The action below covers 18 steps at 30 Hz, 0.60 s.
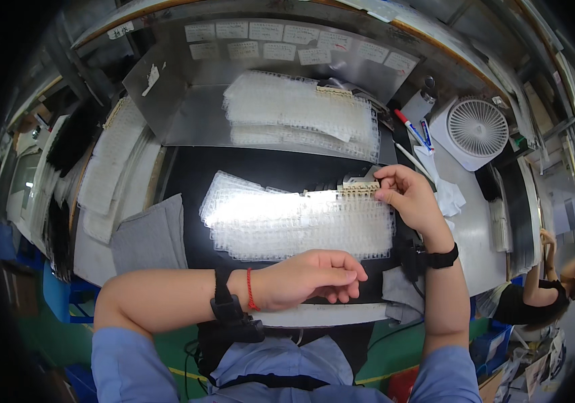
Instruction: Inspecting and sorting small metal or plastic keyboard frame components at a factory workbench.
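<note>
Layered translucent plastic sheets (301, 225) with gridded rows lie in a fanned stack on the black mat, partly washed out by glare. Along their far edge, toward the right, runs a beige toothed strip (356, 190). My right hand (405, 195) is closed at that strip's right end, thumb and forefinger pinching it. My left hand (317, 277) hovers by the stack's near edge, fingers loosely curled and a little apart, with nothing visible in it.
Behind the mat, more translucent sheets (287, 111) rest on a metal stand (196, 114). Further sheets (116, 161) and a grey cloth (153, 235) are at left. A white fan (472, 131), markers (412, 126) and crumpled tissue (448, 197) sit at right. Another person (536, 295) is beyond.
</note>
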{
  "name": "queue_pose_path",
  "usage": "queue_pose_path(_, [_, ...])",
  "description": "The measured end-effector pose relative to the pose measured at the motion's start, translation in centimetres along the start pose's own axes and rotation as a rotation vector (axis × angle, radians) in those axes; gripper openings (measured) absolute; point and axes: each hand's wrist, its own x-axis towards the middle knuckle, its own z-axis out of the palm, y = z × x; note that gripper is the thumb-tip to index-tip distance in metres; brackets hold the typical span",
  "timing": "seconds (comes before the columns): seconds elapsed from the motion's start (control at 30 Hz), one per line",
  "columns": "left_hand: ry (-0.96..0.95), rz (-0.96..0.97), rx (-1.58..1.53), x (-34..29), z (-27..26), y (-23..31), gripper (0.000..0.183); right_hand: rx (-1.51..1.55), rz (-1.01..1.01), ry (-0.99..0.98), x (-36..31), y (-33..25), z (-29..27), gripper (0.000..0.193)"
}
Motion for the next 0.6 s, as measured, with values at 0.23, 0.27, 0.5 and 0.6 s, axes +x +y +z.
queue_pose_path(0.23, [-0.031, -0.019, 0.015, 0.1, 0.0, 0.0, 0.019, -0.001, -0.13, 0.111, 0.3, 0.8, -0.1, 0.021])
queue_pose_path(0.27, [-0.041, -0.021, 0.023, 0.1, -0.1, 0.0, 0.02, -0.034, -0.124, 0.128, 0.2, 0.7, -0.2, 0.02])
queue_pose_path(0.5, [-0.048, -0.015, 0.052, 0.1, -0.3, -0.2, 0.027, 0.012, -0.23, 0.236, 0.1, 0.1, 0.0, 0.017])
queue_pose_path(0.6, [0.02, 0.034, -0.03, 0.0, 0.5, 0.0, 0.039, 0.284, -0.133, 0.215, -0.3, -0.4, -0.2, 0.016])
